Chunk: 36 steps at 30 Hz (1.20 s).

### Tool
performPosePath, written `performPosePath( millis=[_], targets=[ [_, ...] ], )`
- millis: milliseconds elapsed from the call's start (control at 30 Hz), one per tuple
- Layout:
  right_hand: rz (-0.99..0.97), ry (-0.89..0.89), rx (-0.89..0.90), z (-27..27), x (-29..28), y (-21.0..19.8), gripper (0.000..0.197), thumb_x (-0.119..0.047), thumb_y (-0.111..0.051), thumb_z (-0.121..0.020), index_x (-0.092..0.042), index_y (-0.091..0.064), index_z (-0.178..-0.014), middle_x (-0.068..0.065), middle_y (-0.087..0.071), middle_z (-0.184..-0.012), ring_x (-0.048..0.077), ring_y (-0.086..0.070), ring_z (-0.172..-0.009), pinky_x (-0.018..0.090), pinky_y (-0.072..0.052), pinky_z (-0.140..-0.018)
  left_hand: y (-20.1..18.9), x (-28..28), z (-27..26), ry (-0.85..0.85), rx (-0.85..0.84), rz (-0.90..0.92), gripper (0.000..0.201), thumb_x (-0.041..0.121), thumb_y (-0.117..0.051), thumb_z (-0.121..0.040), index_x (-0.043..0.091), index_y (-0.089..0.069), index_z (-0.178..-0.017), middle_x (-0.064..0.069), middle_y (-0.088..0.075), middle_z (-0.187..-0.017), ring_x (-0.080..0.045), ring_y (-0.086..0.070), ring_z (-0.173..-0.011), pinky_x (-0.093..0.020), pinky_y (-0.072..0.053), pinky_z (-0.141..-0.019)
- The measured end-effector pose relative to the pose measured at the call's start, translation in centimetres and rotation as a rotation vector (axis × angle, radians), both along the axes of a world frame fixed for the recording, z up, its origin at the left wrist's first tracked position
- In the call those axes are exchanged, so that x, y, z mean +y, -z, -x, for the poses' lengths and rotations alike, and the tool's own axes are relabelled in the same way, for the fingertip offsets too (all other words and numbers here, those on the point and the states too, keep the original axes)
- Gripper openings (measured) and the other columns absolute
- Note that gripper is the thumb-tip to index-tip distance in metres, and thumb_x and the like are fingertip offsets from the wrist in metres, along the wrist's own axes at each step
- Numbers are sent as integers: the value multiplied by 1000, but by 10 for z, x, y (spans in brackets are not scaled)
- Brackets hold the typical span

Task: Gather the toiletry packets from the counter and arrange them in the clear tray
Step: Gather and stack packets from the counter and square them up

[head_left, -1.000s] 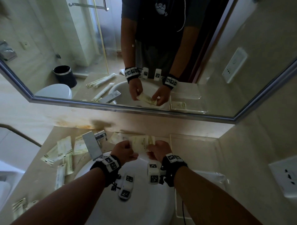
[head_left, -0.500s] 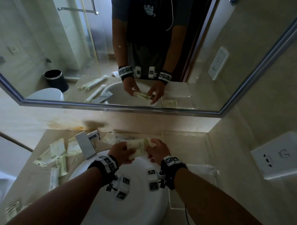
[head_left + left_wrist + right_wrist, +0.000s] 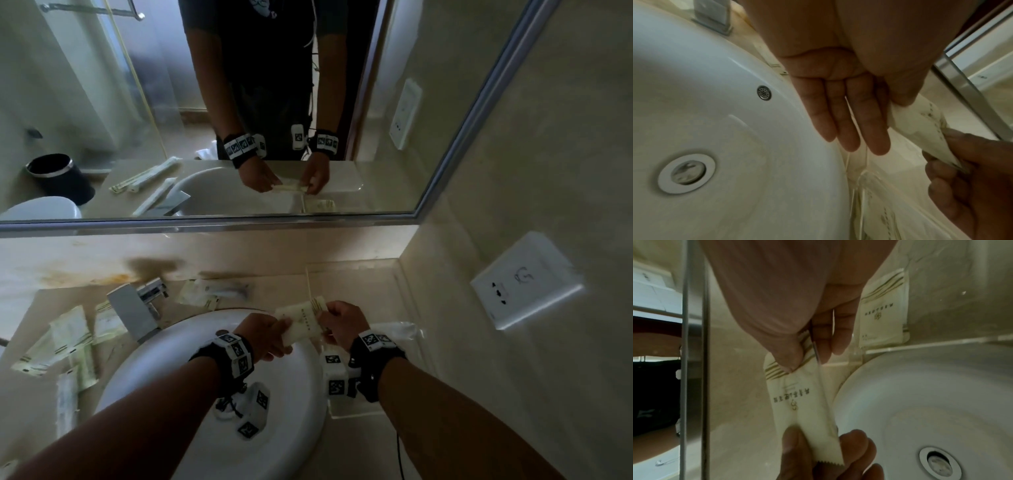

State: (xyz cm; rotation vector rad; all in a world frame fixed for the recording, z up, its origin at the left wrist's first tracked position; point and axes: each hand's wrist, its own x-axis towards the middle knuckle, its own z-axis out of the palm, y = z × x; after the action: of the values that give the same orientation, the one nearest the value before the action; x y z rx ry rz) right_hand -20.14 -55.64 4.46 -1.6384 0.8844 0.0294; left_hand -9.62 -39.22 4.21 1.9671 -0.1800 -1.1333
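Observation:
Both hands hold one cream toiletry packet (image 3: 301,323) over the sink's right rim, at the left wall of the clear tray (image 3: 356,415). My left hand (image 3: 281,334) pinches the packet's near end with its thumb (image 3: 900,91), its other fingers straight. My right hand (image 3: 325,322) pinches the striped far end (image 3: 803,356). Printed text shows on the packet (image 3: 803,399). Another packet (image 3: 884,309) lies flat inside the tray (image 3: 920,344). Several more packets (image 3: 68,337) lie on the counter left of the faucet, and a few (image 3: 205,291) behind it.
The white sink (image 3: 212,394) fills the middle, with a chrome faucet (image 3: 133,308) at its back left. A mirror (image 3: 445,144) runs along the back wall. A wall socket (image 3: 524,277) sits on the right wall, close to the tray.
Both hands have carried the packet to the right, from above the back of the sink to the tray's left wall. The packet has turned flatter.

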Motion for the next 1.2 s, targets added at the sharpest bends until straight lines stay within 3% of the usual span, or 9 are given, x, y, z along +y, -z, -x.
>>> performPosePath(
  millis=[233, 300, 400, 467, 733, 867, 1000, 1067, 1200],
  targets=[
    [91, 153, 57, 45, -41, 10, 14, -18, -61, -93, -12, -71, -101, 7, -72, -89, 18, -66, -70, 28, -59, -60, 6, -39, 21, 178, -15, 22, 22, 25, -56, -96, 7, -68, -92, -6, -73, -80, -19, -61, -64, -28, -48, -61],
    [139, 177, 107, 59, -57, 16, 14, -19, -61, -92, -11, -71, -98, 9, -72, -88, 23, -68, -74, 36, -61, -66, 6, -51, 25, 290, -89, -39, 22, 18, -52, -96, 6, -68, -105, -10, -72, -92, -21, -62, -71, -29, -48, -64],
    [222, 147, 210, 80, -79, 30, 20, -24, -60, -91, -8, -70, -98, 14, -72, -92, 31, -70, -80, 47, -60, -75, 6, -63, 30, 609, -378, -215, 33, 27, -48, -98, 15, -63, -126, -5, -61, -130, -23, -58, -116, -31, -44, -97],
    [281, 108, 276, 92, -90, 44, 24, -24, -58, -91, -5, -69, -102, 17, -70, -103, 36, -68, -92, 50, -56, -83, 10, -67, 36, 748, -470, -266, 36, 35, -46, -98, 26, -57, -132, 0, -52, -140, -20, -49, -128, -29, -37, -106],
    [355, 125, 470, 121, -102, 57, 41, -15, -38, -103, -2, -48, -140, 13, -43, -150, 28, -42, -136, 27, -30, -107, 17, -91, 61, 927, -486, -322, 36, 40, -47, -97, 32, -56, -130, 2, -49, -138, -21, -48, -127, -32, -38, -107],
    [369, 168, 508, 117, -104, 68, 41, -21, -42, -99, -14, -51, -138, 9, -54, -141, 27, -52, -127, 26, -38, -100, 32, -100, 66, 1027, -431, -351, 61, 60, -32, -72, 32, -62, -117, 1, -54, -132, -23, -54, -121, -39, -46, -103],
    [342, 147, 575, 114, -107, 71, 36, -19, -45, -101, -9, -53, -135, 11, -57, -136, 27, -54, -125, 26, -42, -96, 21, -105, 73, 1090, -406, -417, 47, 44, -44, -78, 21, -62, -116, -4, -59, -125, -27, -59, -112, -37, -52, -95],
    [354, 122, 600, 113, -108, 75, 39, -21, -45, -102, -8, -50, -139, 12, -55, -138, 27, -53, -127, 26, -41, -98, 29, -104, 74, 1103, -429, -424, 59, 57, -40, -71, 27, -60, -119, 0, -54, -131, -27, -58, -116, -37, -50, -99],
    [447, 44, 573, 111, -98, 80, 47, -49, -36, -101, -18, -60, -127, 5, -62, -129, 24, -58, -117, 31, -44, -99, 81, -104, 62, 1129, -417, -424, 83, 68, -22, -54, 34, -58, -121, 3, -47, -143, -26, -51, -125, -41, -44, -105]
  ],
)
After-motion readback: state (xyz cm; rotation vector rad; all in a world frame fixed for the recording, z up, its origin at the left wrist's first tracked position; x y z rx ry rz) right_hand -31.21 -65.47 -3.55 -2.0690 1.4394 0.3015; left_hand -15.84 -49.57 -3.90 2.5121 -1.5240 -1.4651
